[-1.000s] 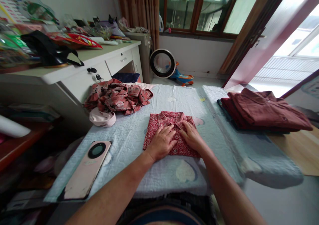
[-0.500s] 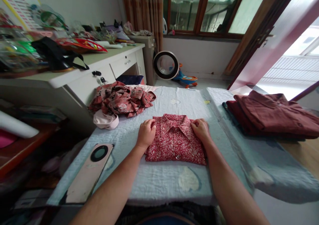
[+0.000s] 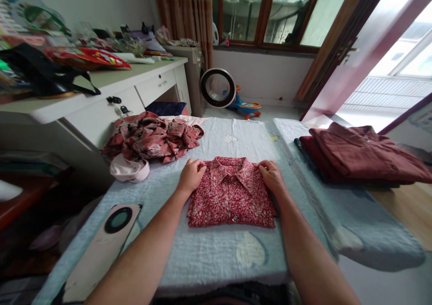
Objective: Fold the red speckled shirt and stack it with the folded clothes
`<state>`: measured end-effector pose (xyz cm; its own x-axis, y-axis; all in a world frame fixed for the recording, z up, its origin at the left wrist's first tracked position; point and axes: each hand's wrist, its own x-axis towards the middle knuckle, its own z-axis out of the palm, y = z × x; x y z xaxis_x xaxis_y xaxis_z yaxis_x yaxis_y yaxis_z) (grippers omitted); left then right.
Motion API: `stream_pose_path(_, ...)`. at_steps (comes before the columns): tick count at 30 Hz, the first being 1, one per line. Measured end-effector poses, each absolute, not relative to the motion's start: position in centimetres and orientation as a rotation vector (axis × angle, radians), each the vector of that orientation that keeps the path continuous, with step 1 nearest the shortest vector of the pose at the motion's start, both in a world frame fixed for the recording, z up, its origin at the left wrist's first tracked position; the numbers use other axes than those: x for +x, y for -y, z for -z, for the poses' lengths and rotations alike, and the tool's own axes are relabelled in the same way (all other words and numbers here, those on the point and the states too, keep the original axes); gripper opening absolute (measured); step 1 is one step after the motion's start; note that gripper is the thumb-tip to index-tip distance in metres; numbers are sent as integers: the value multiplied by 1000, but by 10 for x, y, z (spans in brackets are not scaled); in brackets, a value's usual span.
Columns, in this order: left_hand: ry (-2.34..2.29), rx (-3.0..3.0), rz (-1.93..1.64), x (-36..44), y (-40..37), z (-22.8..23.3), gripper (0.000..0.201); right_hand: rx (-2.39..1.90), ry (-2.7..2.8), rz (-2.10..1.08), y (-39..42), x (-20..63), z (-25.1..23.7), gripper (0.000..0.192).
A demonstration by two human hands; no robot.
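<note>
Head view: we have a folded red patterned shirt (image 3: 232, 199) at the centre of the frame, a little below the middle, lying flat with its collar toward the top of the picture and a button showing near its lower edge. Our left hand (image 3: 193, 175) grasps the shirt's upper left corner, thumb and curled fingers pinching the fabric. Our right hand (image 3: 271, 175) grips the upper right corner in the same way, so the collar sits between our two hands. Beneath the shirt we see a pale blue quilted cover (image 3: 232, 257) with heart shapes on it.

At the lower left of the frame a pink phone (image 3: 96, 260) lies on the cover, its round camera plate facing up, beside our left forearm. Above it, left of centre, we see a crumpled heap of reddish printed cloth (image 3: 153, 138), with a pale pink band (image 3: 131, 170) just at its near edge. At the right edge of the picture rests a stack of folded garments (image 3: 364, 154), a maroon collared one on top. A cluttered desk (image 3: 131, 82) fills the upper left.
</note>
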<state>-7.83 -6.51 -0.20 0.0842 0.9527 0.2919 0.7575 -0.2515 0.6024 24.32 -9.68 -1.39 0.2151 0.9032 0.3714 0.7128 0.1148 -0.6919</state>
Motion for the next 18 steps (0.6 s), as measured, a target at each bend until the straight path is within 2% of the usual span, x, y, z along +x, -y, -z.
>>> stream_pose_path(4,-1814,2201,-1033,-71,71,-3,9,-1672,1540,-328,101,237,6,26)
stream_pose_path(11,-1906,2127,-723,-67,73,-10,15,-1757,1472,-364,104,232,5,25)
stream_pose_path(18,-1916,2112,-692,-69,72,-8,17,-1694,1485,-443,102,233,7,25)
